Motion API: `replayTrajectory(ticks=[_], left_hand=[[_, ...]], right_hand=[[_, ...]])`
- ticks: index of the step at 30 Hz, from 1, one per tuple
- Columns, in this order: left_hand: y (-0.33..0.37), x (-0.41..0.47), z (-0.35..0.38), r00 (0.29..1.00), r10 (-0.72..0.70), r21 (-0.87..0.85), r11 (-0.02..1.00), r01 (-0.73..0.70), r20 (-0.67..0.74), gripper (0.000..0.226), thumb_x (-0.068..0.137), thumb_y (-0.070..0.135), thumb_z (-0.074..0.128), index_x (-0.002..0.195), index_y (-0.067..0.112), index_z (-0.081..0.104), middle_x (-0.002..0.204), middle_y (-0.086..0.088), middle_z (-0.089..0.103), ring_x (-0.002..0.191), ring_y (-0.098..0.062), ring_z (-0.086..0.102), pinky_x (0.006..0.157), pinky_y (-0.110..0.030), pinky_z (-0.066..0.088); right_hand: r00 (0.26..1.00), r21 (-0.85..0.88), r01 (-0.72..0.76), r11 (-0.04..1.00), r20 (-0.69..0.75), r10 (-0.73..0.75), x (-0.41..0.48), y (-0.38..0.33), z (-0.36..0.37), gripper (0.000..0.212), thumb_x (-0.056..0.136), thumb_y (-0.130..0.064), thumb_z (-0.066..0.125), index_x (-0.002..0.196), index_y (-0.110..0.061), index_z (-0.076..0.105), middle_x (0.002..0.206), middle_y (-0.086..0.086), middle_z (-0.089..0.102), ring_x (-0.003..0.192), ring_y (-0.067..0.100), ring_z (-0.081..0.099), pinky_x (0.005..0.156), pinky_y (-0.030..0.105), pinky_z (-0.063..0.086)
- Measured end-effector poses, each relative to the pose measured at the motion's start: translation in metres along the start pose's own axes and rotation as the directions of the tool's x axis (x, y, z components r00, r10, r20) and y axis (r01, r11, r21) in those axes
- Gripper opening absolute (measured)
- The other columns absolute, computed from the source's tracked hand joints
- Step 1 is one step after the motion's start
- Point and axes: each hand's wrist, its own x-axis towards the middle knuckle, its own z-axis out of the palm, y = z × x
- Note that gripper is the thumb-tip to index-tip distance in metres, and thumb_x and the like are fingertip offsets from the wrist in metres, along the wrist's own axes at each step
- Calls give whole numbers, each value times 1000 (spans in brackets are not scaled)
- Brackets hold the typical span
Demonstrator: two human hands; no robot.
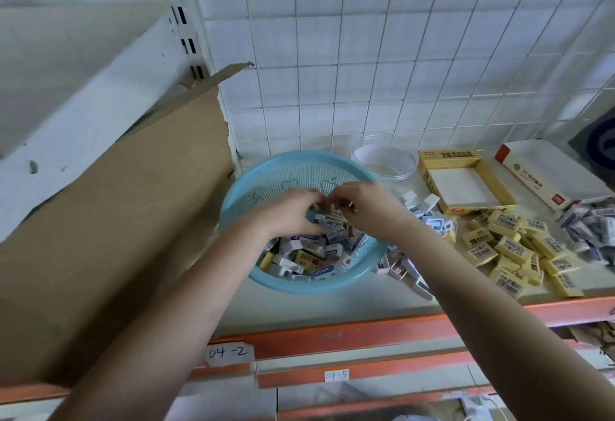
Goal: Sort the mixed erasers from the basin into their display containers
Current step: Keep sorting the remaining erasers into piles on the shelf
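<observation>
A light blue mesh basin [266,174] sits on the shelf, tilted toward me, with several mixed erasers [309,254] heaped in its near half. Both my hands are inside it over the heap. My left hand [288,212] curls its fingers down among the erasers. My right hand [362,207] meets it fingertip to fingertip, pinching something small that I cannot make out. An empty yellow display box [432,184] lies open to the right, behind a pile of yellow erasers [519,251]. A clear round container [386,161] stands behind the basin.
A large cardboard sheet [116,221] leans at the left. A white-and-red box [549,177] and a pile of blue-white erasers [589,227] lie far right. Small white and pink erasers [406,267] are scattered beside the basin. The orange shelf edge [332,330] runs below.
</observation>
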Motion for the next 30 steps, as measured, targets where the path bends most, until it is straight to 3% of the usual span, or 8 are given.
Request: replayTrajectory(ticks=[4,8,10,14,19,24,28,30], left_hand=[[10,10,11,996,73,109,991,-77,42,52,76,38,73,123,23,56,120,4,56,106,-16,55,90,-37,48],[6,9,7,998,64,96,994,-62,-20,29,78,29,72,106,26,66,112,7,60,101,-14,58,88,-36,50],[1,6,2,996,13,37,999,-10,-86,22,79,24,72,101,24,68,110,6,63,100,-13,59,84,-29,48],[-16,0,-9,969,-127,-138,986,99,-213,24,80,20,73,103,18,68,105,3,67,94,-12,60,79,-24,46],[-16,-1,-9,955,-150,-217,972,95,-257,22,86,24,68,108,23,65,100,2,65,87,-13,59,75,-26,47],[-17,1,-13,948,-213,-337,933,125,-238,26,91,16,60,115,24,64,113,3,62,84,-13,64,77,-35,55],[-14,2,-20,954,-252,-499,855,140,-164,25,94,13,53,117,13,62,98,1,64,73,-13,60,65,-25,50],[-11,-2,-25,964,-253,-659,739,137,-84,28,96,9,50,122,7,59,102,-4,62,80,-12,58,63,-20,50]], right_hand=[[994,40,3,999,-111,2,2,5,5,22,79,4,55,88,-8,72,87,6,69,78,22,61,72,32,49],[964,128,16,992,-266,18,1,6,6,26,76,10,57,91,-5,72,87,7,72,77,23,67,75,28,51],[977,90,0,996,-211,19,3,4,2,26,79,7,57,95,-7,72,92,7,72,81,22,67,78,25,50],[996,-118,-55,991,70,64,6,-3,-2,30,87,-12,56,113,-23,67,106,-3,68,96,15,61,78,19,42],[955,-445,57,894,285,81,8,-8,5,59,85,-28,57,138,-43,36,126,-11,56,113,18,55,85,35,47],[934,-453,122,883,353,52,11,-7,4,54,87,-33,59,137,-42,41,136,-13,47,117,17,51,83,31,43],[943,-429,119,896,331,34,10,-4,7,42,82,-31,61,123,-36,54,122,-13,54,109,15,54,78,29,42],[953,-371,78,926,300,40,9,-2,7,39,81,-32,61,119,-33,56,116,-12,56,105,15,56,78,30,45]])
